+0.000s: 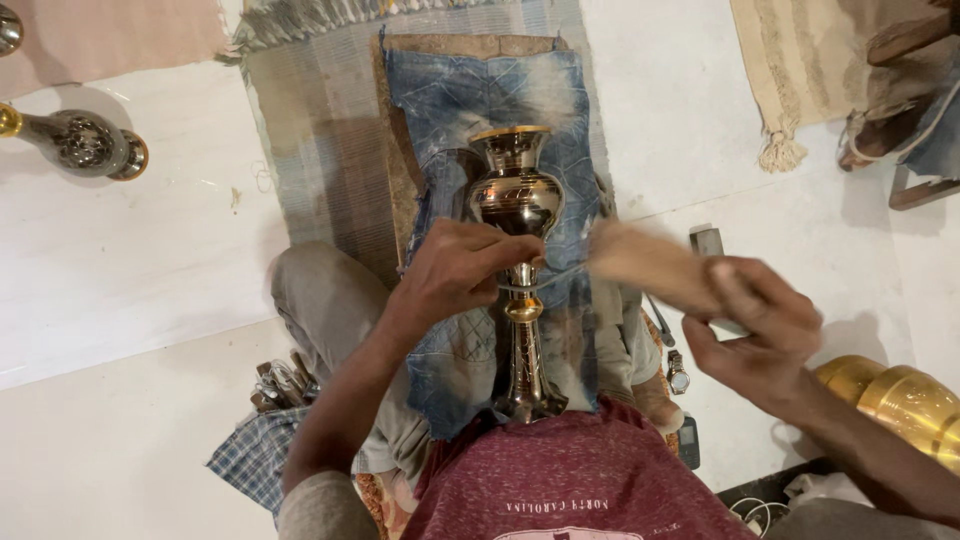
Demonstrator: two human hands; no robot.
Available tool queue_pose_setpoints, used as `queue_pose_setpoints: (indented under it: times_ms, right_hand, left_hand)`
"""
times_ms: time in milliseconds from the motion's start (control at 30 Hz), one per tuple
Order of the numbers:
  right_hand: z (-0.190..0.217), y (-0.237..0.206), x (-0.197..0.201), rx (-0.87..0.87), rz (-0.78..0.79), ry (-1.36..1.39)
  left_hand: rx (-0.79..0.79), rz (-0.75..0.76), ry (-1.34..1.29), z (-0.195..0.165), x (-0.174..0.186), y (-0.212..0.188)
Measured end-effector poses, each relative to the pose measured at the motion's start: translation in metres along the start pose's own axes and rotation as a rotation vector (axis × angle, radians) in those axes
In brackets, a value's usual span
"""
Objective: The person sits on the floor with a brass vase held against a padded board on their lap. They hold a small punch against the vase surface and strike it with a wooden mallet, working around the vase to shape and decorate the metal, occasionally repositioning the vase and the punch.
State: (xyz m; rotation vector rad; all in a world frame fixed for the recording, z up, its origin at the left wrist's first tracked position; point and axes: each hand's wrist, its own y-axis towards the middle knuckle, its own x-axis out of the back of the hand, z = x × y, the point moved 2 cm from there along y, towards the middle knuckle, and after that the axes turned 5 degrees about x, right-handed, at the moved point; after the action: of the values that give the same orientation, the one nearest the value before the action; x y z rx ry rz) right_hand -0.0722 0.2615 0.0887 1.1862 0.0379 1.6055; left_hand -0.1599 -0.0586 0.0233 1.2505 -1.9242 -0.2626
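Observation:
A tall brass vase (517,190) with a round belly and thin stem lies along my lap on a piece of blue denim cloth (480,90), its mouth pointing away from me. My left hand (455,270) is closed on a thin metal tool pressed against the vase's neck just below the belly. My right hand (755,325) grips a wooden mallet (650,262), blurred with motion, whose head is close to the tool's end beside the vase's stem.
A woven mat (320,130) lies under the denim on the white floor. Another brass vessel (80,142) lies at far left, a golden one (900,400) at right. A wristwatch (678,375) and a phone (690,442) lie by my right knee, several tools (280,380) by my left.

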Motion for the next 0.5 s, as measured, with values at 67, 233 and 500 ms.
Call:
queue_pose_setpoints:
  times_ms: [67,233,500]
  right_hand:
    - [0.003,0.017,0.006,0.044,0.162,-0.216]
    - [0.012,0.079,0.015,-0.036,0.44,-0.159]
    - [0.031,0.176,0.001,-0.037,1.095,-0.716]
  left_hand:
    - [0.042,-0.086,-0.022,-0.004,0.001,-0.014]
    - [0.293,-0.323,-0.036,-0.005,-0.021,-0.028]
    - [0.516,-0.656,-0.102,-0.029,-0.038,-0.028]
